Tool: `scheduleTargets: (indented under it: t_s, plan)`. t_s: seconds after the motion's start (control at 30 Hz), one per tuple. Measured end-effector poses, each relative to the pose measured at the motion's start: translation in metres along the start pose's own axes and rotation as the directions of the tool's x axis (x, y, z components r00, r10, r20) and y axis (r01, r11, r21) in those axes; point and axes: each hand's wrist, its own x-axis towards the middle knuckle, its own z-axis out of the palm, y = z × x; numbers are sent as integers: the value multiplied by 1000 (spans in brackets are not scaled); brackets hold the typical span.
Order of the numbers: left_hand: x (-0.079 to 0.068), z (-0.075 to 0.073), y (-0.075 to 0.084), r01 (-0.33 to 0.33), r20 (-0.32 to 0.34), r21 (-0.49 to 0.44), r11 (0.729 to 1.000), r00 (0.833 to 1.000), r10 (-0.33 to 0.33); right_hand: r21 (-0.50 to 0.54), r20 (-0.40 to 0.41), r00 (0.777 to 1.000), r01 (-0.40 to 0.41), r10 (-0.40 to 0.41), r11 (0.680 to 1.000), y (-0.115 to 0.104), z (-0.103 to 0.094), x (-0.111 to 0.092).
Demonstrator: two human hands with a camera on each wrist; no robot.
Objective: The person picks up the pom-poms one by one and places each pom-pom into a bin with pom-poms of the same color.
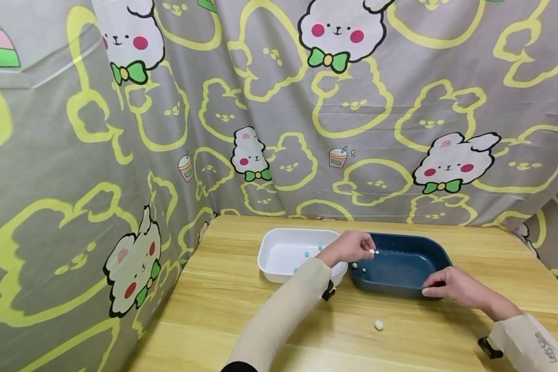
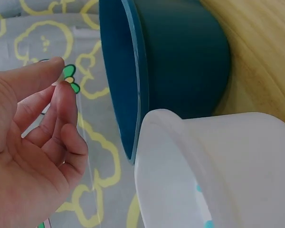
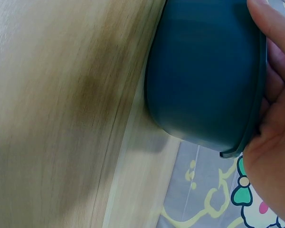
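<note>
My left hand (image 1: 352, 245) is over the left end of a dark blue plastic tub (image 1: 395, 293). Between thumb and index finger it pinches a small white ball (image 1: 371, 251), which the fingers mostly cover in the left wrist view. A few more small white balls (image 1: 355, 266) lie inside the tub near its left wall. At the tub's near right corner, my right hand (image 1: 460, 285) grips the rim, thumb outside and fingers over the inner side, as the right wrist view shows.
A white tub (image 1: 267, 268) with several small teal balls (image 1: 307, 254) stands against the blue tub's left end. On the wooden table (image 1: 204, 305), nearer me, lies a larger white ball (image 1: 378, 325). A patterned curtain (image 1: 288, 113) hangs behind and at left.
</note>
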Motion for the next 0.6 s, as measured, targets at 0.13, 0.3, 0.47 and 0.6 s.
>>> scheduleTargets:
  t_s: [0.13,0.3,0.47,0.6]
  plan:
    - [6,-2,1,3,-4,26,1000,1000,-3,-7,-4,1000,6,-6,1000,0,0,0]
    - [12,-2,-1,38,0,92,995,999,-38,-16,-12,1000,17,-17,1000,-1,0,1]
    - [17,1,-4,94,-5,114,989,996,-94,-20,-16,999,28,-28,999,-1,-1,0]
    - [19,3,-6,133,-9,113,985,991,-133,-17,-12,1000,27,-28,999,-1,-1,0]
